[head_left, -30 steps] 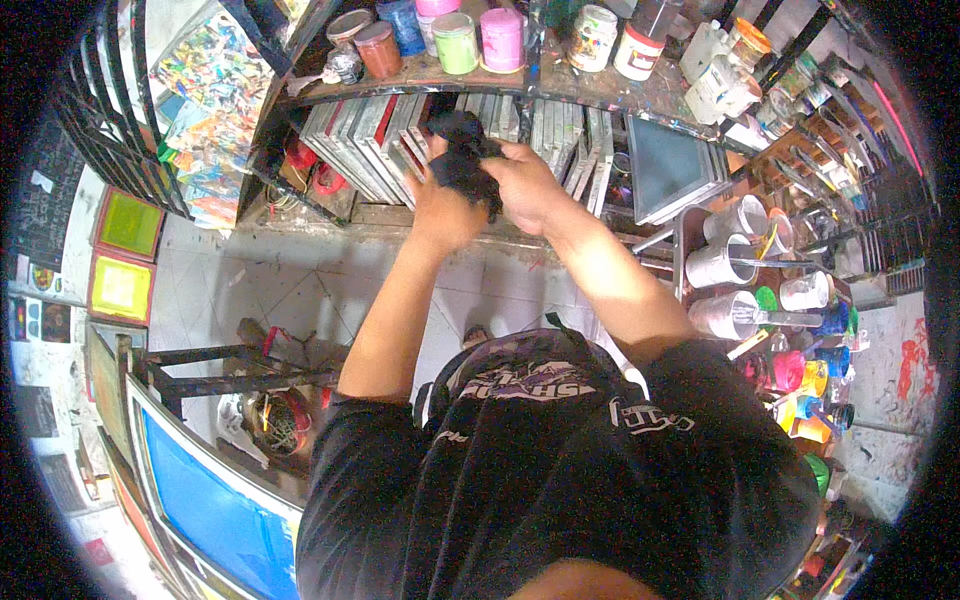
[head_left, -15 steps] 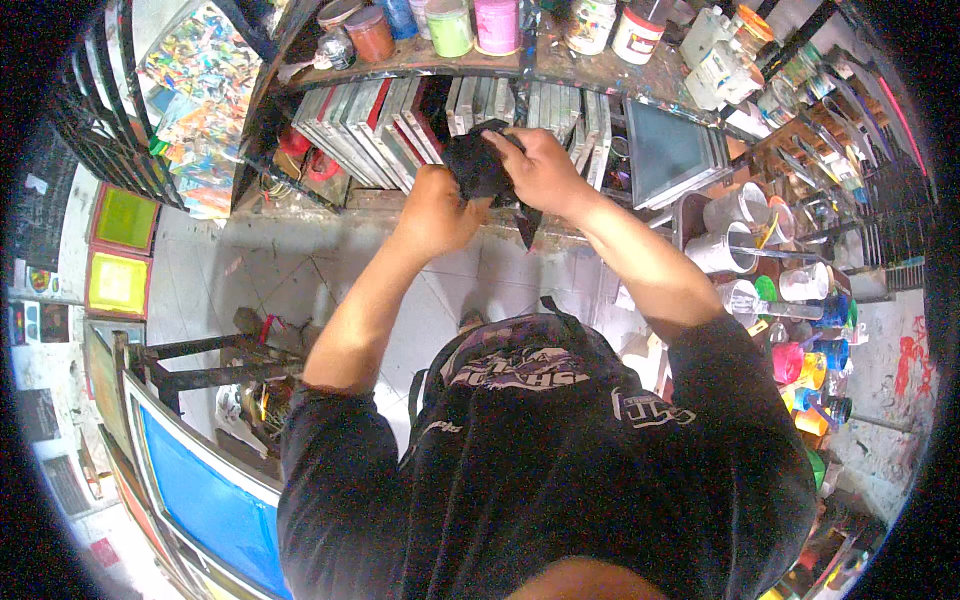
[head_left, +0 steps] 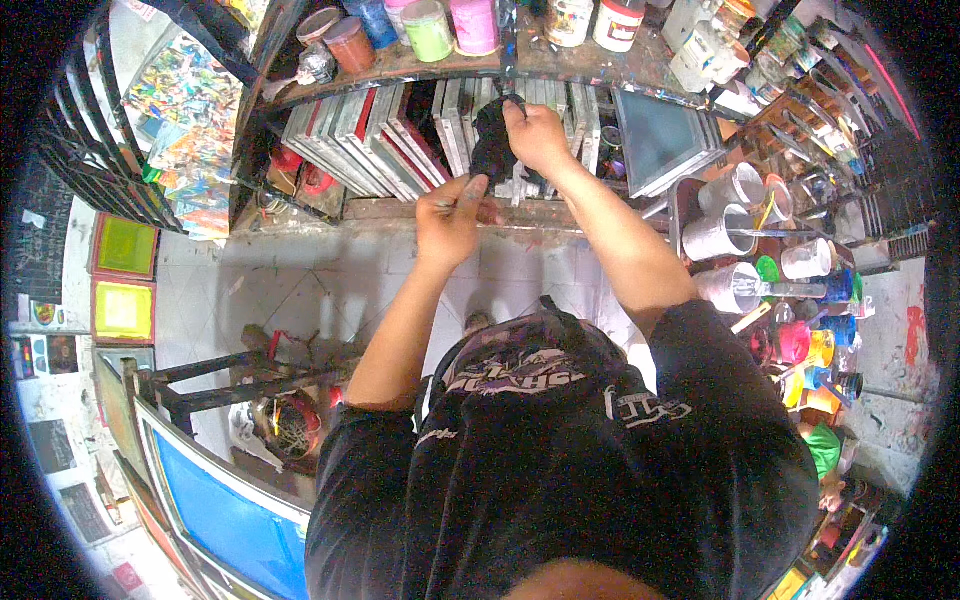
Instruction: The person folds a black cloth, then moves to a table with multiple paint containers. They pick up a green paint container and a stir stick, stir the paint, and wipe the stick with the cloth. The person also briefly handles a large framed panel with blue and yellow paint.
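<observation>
A black cloth (head_left: 492, 140) is stretched between my two hands, in front of the lower shelf. My left hand (head_left: 448, 222) is closed, pinching the cloth's lower end between thumb and fingers. Higher up and to the right, my right hand (head_left: 540, 140) grips the upper part, its thumb pressed on the fabric. Behind the cloth, several flat frames (head_left: 380, 150) stand on edge in the shelf, and some are hidden by the cloth and my right hand.
Paint tubs (head_left: 427, 30) line the upper shelf. Grey-panelled screens (head_left: 660, 140) lean at the shelf's right. White buckets (head_left: 722, 235) and colourful containers crowd the right side. At lower left stands a blue framed screen (head_left: 225, 500); tiled floor (head_left: 390, 285) lies below my hands.
The bunched black cloth is now drawn out longer between my hands. My right hand has moved up, farther from my left, which has shifted slightly down. Both keep hold.
</observation>
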The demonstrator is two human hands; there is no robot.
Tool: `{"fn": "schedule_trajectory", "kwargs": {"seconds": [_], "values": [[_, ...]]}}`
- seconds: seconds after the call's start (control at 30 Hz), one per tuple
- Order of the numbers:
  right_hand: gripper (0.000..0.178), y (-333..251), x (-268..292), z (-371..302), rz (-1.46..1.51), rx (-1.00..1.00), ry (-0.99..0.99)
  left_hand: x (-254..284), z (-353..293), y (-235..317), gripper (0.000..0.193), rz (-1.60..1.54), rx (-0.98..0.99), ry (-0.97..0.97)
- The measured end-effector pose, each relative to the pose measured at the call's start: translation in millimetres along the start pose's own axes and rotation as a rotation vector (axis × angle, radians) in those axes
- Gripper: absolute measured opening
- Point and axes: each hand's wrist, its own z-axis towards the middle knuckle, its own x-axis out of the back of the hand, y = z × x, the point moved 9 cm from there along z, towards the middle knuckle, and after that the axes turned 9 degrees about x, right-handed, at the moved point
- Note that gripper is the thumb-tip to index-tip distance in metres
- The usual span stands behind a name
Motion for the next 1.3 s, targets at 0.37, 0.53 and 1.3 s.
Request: {"fn": "schedule_trajectory", "kwargs": {"seconds": [0.37,0.53,1.3], "values": [[0.040,-126.7,1.6,-68.4,0.364,0.674,-0.397,-11.2,-13.1,36.5,0.109,-1.371,0.294,-0.542],[0.029,-164.6,-7.8,-113.4,0.355,0.810,-0.305,-10.5,3.1,4.9,0.089,-1.165,0.174,-0.416],[0.050,-87.6,-15.7,-86.9,1.566,-0.381,-0.593,44.6,5.6,-46.8,0.038,-0.199,0.211,0.183]]}}
